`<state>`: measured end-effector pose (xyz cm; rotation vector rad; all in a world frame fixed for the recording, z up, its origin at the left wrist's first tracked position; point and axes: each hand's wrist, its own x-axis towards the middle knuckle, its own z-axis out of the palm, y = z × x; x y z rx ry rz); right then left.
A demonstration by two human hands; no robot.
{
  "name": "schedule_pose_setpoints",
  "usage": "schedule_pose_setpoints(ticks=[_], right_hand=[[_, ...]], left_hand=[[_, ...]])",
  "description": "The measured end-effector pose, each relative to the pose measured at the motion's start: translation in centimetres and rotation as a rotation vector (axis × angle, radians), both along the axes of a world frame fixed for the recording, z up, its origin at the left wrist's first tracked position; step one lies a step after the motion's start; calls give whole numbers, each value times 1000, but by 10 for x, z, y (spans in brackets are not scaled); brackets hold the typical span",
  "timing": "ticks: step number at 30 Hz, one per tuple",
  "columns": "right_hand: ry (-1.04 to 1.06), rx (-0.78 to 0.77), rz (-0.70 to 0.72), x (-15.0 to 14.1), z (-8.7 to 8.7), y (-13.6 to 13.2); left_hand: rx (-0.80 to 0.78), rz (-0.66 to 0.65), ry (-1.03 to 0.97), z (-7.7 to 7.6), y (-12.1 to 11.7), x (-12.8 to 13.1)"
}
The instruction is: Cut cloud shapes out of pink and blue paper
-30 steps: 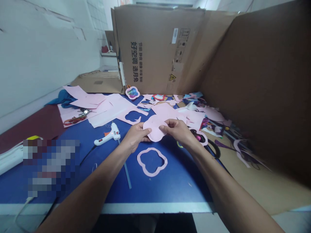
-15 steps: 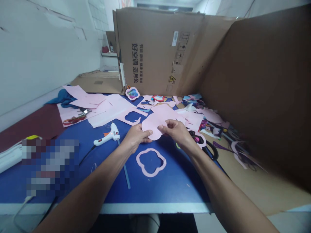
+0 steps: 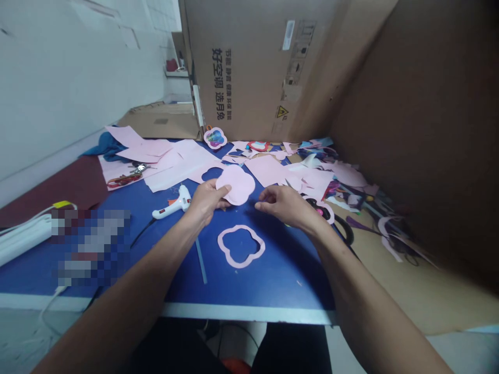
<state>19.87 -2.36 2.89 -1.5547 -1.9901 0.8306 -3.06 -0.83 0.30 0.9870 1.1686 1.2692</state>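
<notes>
My left hand (image 3: 210, 200) pinches a pink flower-shaped paper cutout (image 3: 238, 183) between thumb and fingers, above the blue table. A little to the right of the cutout is my right hand (image 3: 278, 202), touching nothing, its fingers curled and a small gap between thumb and forefinger. Below both hands a pink flower-shaped paper ring (image 3: 224, 251) lies flat. The white glue gun (image 3: 171, 204) rests left of my left hand. Black-handled scissors (image 3: 343, 228) lie partly hidden behind my right wrist and forearm.
Pink paper sheets (image 3: 171, 166) and scraps cover the back of the table. A decorated flower piece (image 3: 215, 138) leans near the big cardboard box (image 3: 257, 78). A blue strip (image 3: 201, 262) lies near the front; a white power strip (image 3: 27, 236) sits at left.
My right hand has let go of the cutout and moved slightly right. My left hand has shifted a little left and up with it. The view has tilted downward.
</notes>
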Motion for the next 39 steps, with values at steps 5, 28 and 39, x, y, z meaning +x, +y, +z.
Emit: schedule_pose_setpoints(ticks=[5,28,39], right_hand=[[-283,-226,215,1,17,-17],[176,-408,491,28,33,-16],[308,-389,517,23,37,-20]], left_hand=[[10,69,-36,1,3,-1],[-94,-99,239,5,-11,9],[307,-12,613,19,-20,3]])
